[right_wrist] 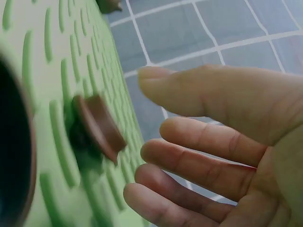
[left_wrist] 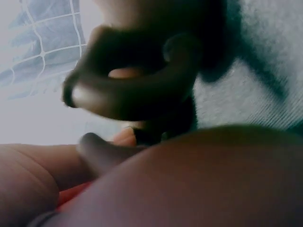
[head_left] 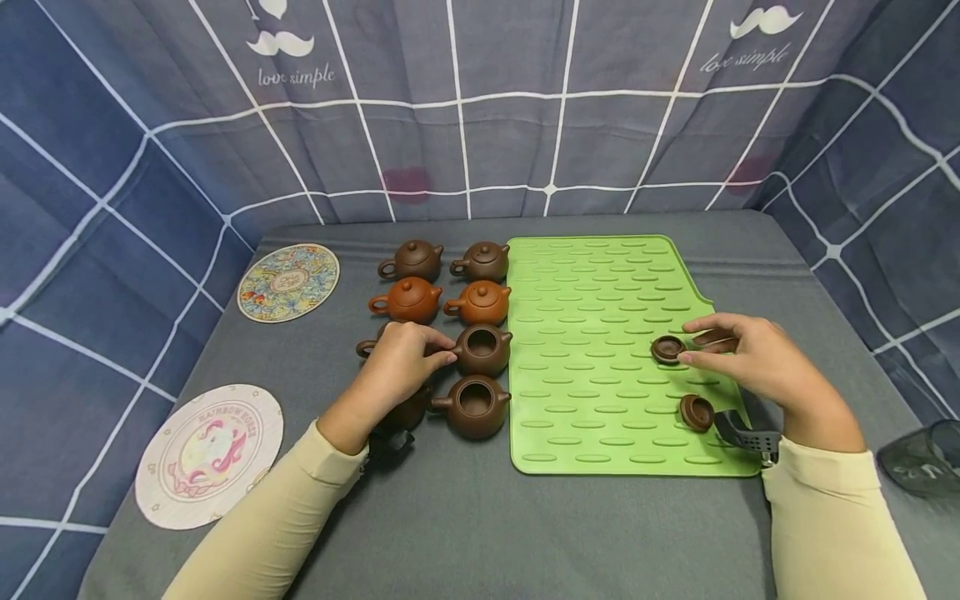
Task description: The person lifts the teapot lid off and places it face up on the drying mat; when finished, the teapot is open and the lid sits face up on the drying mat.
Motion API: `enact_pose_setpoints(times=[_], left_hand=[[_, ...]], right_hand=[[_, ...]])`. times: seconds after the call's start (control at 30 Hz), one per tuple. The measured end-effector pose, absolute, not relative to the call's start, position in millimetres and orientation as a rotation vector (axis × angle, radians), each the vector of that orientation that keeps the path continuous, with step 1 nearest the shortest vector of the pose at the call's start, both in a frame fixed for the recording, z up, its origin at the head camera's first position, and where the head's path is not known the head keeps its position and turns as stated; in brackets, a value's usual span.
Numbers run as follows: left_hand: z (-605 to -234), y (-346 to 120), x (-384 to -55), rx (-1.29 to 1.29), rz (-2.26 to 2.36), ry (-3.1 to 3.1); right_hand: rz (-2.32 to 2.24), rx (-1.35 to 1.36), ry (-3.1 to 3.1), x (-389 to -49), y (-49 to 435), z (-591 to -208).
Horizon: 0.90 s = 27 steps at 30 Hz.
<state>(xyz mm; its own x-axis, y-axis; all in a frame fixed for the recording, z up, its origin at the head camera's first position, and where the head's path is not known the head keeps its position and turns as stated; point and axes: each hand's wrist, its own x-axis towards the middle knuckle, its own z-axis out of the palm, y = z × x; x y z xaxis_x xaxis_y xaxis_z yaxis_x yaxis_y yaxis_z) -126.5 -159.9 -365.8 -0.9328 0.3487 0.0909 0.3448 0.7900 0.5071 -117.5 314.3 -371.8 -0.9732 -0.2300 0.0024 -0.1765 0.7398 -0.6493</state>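
Observation:
In the head view my left hand (head_left: 401, 358) pinches the handle of a dark brown teapot (head_left: 483, 354) without a lid, its thumb and forefinger meeting there. A second lidless dark brown teapot (head_left: 474, 423) stands just nearer to me. Two more teapots are partly hidden under my left hand and wrist. My right hand (head_left: 757, 358) hovers over the right side of the green mat (head_left: 585, 454), fingers apart beside a small brown lid (head_left: 666, 350). Another brown lid (head_left: 697, 412) lies nearer my wrist. In the right wrist view a gap separates the fingers from the tilted lid (right_wrist: 102, 127).
Behind stand two orange-brown teapots (head_left: 480, 302) and two dark lidded teapots (head_left: 483, 261). To the left lie a patterned round mat (head_left: 288, 283) and a pink-and-white round mat (head_left: 210, 458). A dark glass (head_left: 922, 462) stands at the right edge.

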Motion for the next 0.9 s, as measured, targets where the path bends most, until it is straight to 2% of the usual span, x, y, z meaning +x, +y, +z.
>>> enact_pose_setpoints(times=[0.2,0.47,0.9], left_hand=[[-357.0,-158.0,-125.8,0.674,0.697,2.976],[-329.1,-164.1,-127.8,0.611,0.752,2.924],[-303.9,-169.3,-168.3,0.406,0.758,2.891]], right_hand=[[-1.031,-0.498,2.895,-120.7,297.8,-360.7],[-0.929,-0.726,2.89,-133.7,271.7,-347.3],[-1.001,-0.965,2.796,-164.8,198.6,-312.5]])
